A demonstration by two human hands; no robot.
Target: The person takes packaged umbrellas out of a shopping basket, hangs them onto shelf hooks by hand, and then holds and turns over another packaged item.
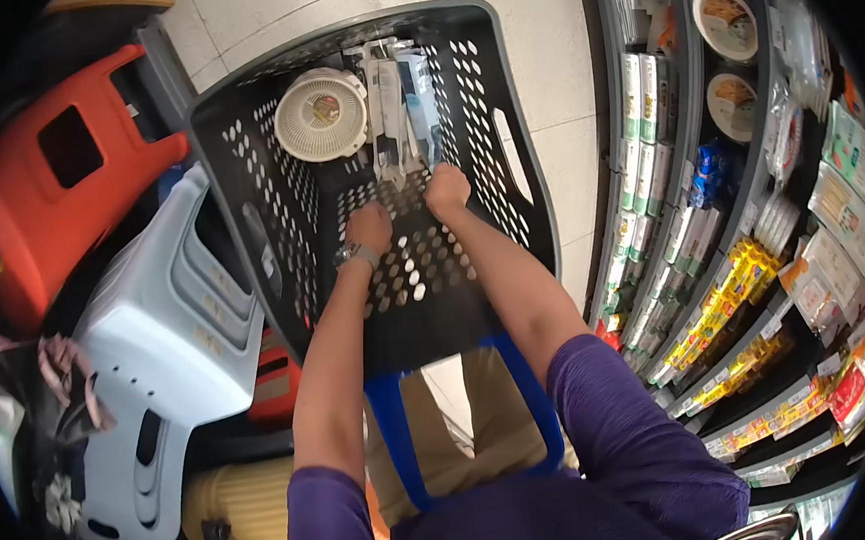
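Observation:
Both my hands are closed and reach over the near part of a black perforated shopping basket (pixel 387 338). My left hand (pixel 369 227), with a watch (pixel 359 252) at its wrist, is curled with its fingertips out of sight. My right hand (pixel 446 191) is a fist just below the near end of a light-blue package (pixel 421 100). What either hand grips, if anything, is hidden. At the basket's far end sit a round cream slotted plastic piece (pixel 317 118) and clear-wrapped long items (pixel 386 103). A blue handle frame (pixel 396 443) rises between the basket and my body.
On the left stand a red plastic stool (pixel 21 198) and a pale-blue plastic stool (pixel 169 298), close to the basket. Shelves (pixel 607 258) with packaged goods, including yellow packs (pixel 711 306) and round tubs (pixel 726 24), line the right. Pale tiled floor (pixel 554 71) shows between.

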